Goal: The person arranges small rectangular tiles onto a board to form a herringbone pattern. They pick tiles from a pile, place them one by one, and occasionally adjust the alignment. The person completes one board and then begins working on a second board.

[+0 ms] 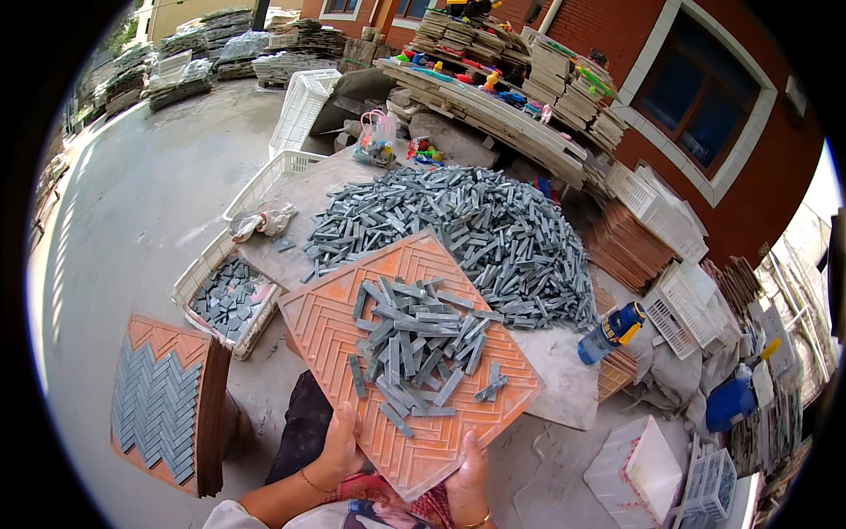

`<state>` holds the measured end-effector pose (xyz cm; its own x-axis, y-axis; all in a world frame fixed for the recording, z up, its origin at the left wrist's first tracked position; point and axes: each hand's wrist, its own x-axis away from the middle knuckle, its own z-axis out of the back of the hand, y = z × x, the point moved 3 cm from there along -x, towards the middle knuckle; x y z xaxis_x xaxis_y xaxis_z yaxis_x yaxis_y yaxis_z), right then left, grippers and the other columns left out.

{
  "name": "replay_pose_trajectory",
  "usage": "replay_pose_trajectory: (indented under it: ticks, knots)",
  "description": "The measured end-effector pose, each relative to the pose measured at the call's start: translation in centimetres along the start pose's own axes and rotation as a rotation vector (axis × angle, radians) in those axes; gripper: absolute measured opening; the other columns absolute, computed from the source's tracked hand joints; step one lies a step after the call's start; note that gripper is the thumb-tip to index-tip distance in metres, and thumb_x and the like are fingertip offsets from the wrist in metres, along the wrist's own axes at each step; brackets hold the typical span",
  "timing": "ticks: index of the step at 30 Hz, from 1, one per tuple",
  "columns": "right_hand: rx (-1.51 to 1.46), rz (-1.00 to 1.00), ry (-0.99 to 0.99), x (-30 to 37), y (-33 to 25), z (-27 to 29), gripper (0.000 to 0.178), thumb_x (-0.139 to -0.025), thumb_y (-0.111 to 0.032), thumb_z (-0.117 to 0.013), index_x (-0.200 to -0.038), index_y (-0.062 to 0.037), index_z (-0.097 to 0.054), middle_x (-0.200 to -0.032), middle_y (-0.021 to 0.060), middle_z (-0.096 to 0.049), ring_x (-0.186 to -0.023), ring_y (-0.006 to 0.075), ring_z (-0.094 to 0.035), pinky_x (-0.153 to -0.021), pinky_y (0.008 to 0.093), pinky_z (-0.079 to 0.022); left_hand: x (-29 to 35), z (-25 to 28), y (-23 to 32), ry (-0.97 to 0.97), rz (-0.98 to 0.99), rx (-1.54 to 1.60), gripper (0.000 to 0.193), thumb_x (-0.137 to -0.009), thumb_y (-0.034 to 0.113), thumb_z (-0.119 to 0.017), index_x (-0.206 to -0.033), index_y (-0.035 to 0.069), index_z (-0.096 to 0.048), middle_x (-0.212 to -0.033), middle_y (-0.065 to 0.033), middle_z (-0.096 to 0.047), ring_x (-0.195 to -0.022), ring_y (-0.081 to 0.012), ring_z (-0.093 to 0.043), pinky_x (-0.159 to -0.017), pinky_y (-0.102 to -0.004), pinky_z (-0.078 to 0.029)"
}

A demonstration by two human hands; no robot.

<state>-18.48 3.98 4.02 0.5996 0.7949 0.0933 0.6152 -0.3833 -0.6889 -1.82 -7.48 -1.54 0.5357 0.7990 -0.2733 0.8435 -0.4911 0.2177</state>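
Observation:
An orange tray (322,309) moulded with herringbone grooves is held tilted between my two hands. My left hand (342,445) grips its near left edge, and my right hand (470,480) grips the near right edge close to the bottom corner. Loose grey stone strips (423,339) lie jumbled on the middle of the tray, with a few apart near its right side. Just beyond, a large heap of the same strips (467,220) covers the worktable (564,379). The fingers under the tray are hidden.
At left stands a stack of orange trays (211,423), its top one filled with strips in herringbone. A white crate (189,286) holds grey pieces. A blue bottle (608,335) stands at the table's right edge. A white box (634,472) sits lower right. Toys lie on planks (493,115) behind.

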Motion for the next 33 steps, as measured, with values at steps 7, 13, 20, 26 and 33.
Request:
replay_pose_trajectory:
  ticks: [7, 13, 20, 26, 33]
  knots:
    - [-0.017, 0.004, -0.246, 3.7, -3.2, 1.2, 0.104, -0.079, -0.066, -0.06, -0.148, -0.0019, -0.014, -0.153, 0.0151, -0.023, -0.134, 0.0339, -0.036, -0.11, 0.0507, -0.029, -0.9, -2.6, 5.4, 0.335, 0.222, -0.442, 0.054, -0.091, 0.035, -0.058, -0.13, 0.001, -0.042, -0.116, -0.0161, -0.06, -0.098, -0.0264, -0.064, -0.083, -0.041, -0.056]
    - [0.266, -0.376, -0.226, 5.6, -1.8, 10.6, 0.07, -0.095, -0.049, -0.049, -0.138, 0.0036, -0.034, -0.132, 0.0136, -0.05, -0.119, 0.0205, -0.051, -0.1, 0.0367, -0.041, 1.0, 0.1, 9.0, 0.285, 0.463, -0.678, 0.058, -0.09, 0.041, -0.061, -0.127, -0.001, -0.046, -0.112, -0.0151, -0.062, -0.097, -0.022, -0.065, -0.084, -0.0367, -0.055]
    - [0.745, -0.211, 0.073, 8.8, -1.1, 9.7, 0.02, -0.099, -0.022, -0.048, -0.098, -0.0031, -0.055, -0.078, -0.0051, -0.047, -0.071, 0.0033, -0.041, -0.064, 0.0199, -0.037, 1.6, 4.2, 8.1, 0.355, 0.758, -0.764, 0.06, -0.092, 0.049, -0.055, -0.121, -0.003, -0.051, -0.11, -0.0125, -0.063, -0.095, -0.0183, -0.063, -0.083, -0.0311, -0.053]
    - [0.78, -0.187, 0.123, 5.2, 0.6, 9.9, 0.019, -0.098, -0.019, -0.047, -0.093, -0.0022, -0.053, -0.08, -0.0038, -0.046, -0.074, 0.0041, -0.042, -0.066, 0.022, -0.039, -0.7, 8.8, 7.4, 0.462, 0.652, -0.822, 0.063, -0.095, 0.051, -0.047, -0.127, -0.004, -0.047, -0.117, -0.0147, -0.06, -0.105, -0.0195, -0.06, -0.09, -0.0324, -0.05]
    - [1.278, -0.335, -0.111, 2.4, -1.2, 12.0, 0.025, -0.096, -0.024, -0.053, -0.084, -0.0023, -0.057, -0.073, 0.0029, -0.058, -0.066, 0.0096, -0.055, -0.059, 0.0274, -0.044, -2.1, 8.8, 7.3, 0.517, 0.466, -1.081, 0.05, -0.098, 0.04, -0.045, -0.122, -0.003, -0.052, -0.114, -0.0125, -0.06, -0.1, -0.0179, -0.059, -0.086, -0.0302, -0.049]
